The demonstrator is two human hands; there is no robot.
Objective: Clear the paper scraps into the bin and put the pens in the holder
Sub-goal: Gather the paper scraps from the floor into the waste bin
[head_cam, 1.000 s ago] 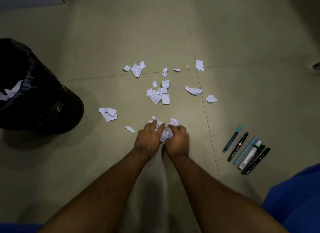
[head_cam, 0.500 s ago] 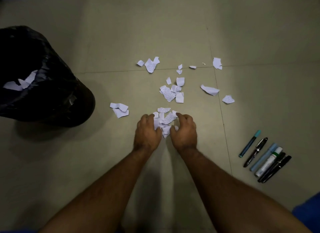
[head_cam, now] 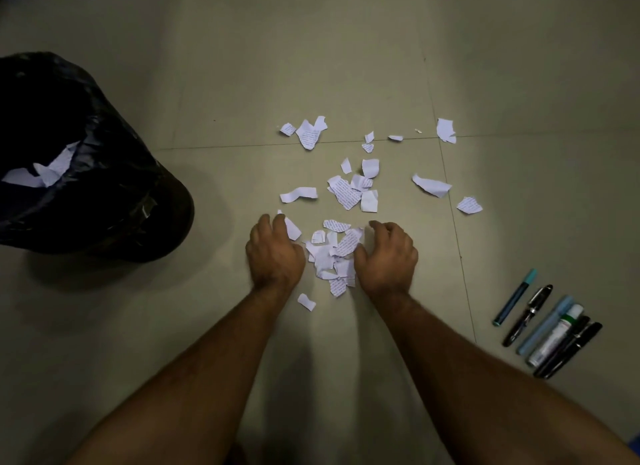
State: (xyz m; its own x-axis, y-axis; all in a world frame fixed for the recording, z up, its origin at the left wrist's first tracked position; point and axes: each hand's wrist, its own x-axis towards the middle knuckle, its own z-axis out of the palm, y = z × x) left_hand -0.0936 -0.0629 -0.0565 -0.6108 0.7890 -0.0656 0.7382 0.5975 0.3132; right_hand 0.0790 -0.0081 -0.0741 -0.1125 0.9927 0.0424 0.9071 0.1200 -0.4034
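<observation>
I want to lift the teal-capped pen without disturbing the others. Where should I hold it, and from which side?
Grip the teal-capped pen at mid-barrel, coming from its left: that side faces bare floor, while the black pen lies close on its right.

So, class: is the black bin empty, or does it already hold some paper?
Not empty. White paper scraps lie inside the black bin, visible through its open top; how full it is cannot be told.

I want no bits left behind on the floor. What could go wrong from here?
The hands flank a loose pile; lifting it to the bin may shed scraps. One scrap lies by the left wrist and could be missed. Far scraps need further sweeps.
</observation>
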